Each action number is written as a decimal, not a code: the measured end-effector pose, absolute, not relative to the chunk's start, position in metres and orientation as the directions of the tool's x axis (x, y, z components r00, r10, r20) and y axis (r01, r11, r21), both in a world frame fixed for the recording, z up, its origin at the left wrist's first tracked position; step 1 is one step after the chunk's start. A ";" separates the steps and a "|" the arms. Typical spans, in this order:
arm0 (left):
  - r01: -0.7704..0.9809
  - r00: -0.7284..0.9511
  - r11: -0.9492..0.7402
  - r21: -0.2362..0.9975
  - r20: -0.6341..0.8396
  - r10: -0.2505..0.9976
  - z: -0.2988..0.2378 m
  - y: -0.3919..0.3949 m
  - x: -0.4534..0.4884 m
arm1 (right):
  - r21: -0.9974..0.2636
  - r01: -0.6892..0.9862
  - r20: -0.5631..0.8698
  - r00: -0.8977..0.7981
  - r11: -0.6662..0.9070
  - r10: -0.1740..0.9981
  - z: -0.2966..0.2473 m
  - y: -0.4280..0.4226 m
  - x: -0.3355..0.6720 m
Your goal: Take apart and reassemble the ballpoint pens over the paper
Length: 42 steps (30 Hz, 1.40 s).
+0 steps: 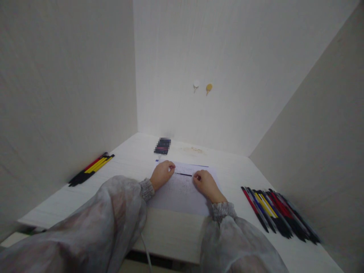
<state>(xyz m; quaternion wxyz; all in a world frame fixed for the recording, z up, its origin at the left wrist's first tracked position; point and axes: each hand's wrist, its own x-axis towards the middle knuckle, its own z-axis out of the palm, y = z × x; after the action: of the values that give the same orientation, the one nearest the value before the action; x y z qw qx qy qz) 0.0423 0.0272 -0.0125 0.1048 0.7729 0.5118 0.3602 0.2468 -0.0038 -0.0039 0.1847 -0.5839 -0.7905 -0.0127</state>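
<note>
Two hands bent over a slim dark rod on a printed sheet

The left hand and the right hand are over a pale sheet of paper with faint markings, lying on a white tabletop. Between them is a slim dark rod, like a pen refill, its thinner, paler end toward the left hand and its thicker end near the right fingertips. The left thumb and forefinger are drawn close together; the right fingers are curled in toward the thumb. Whether either hand grips the rod cannot be told. Both wrists come out of translucent grey sleeves with gathered cuffs.

At the left side of the table lies a group of black, yellow and red pens. A larger row of pens, with red, blue, yellow, grey and black parts, lies at the right. Beyond the sheet, a blurred-out dark object lies toward the far left. A white hook and a yellow hook are on the far wall.
</note>
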 end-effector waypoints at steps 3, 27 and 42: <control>0.718 0.220 -0.452 0.530 0.443 0.869 -0.012 0.027 0.043 | -0.153 0.933 0.382 -0.247 0.325 0.890 -0.006 -0.002 0.247; 0.695 0.371 -0.555 0.457 0.434 0.821 -0.017 0.032 0.042 | -0.039 0.948 0.343 -0.285 0.317 0.895 0.004 -0.001 0.234; 0.533 0.689 -0.797 0.285 0.401 0.604 -0.009 0.025 0.049 | -0.182 0.967 0.172 -0.146 0.177 0.974 0.006 -0.011 0.219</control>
<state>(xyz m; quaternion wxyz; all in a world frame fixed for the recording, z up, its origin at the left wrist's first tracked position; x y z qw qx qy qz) 0.0491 0.0250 -0.0092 0.0730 0.9160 0.3101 0.2437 0.2190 -0.0115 0.0062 0.1257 -0.6413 -0.7568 0.0139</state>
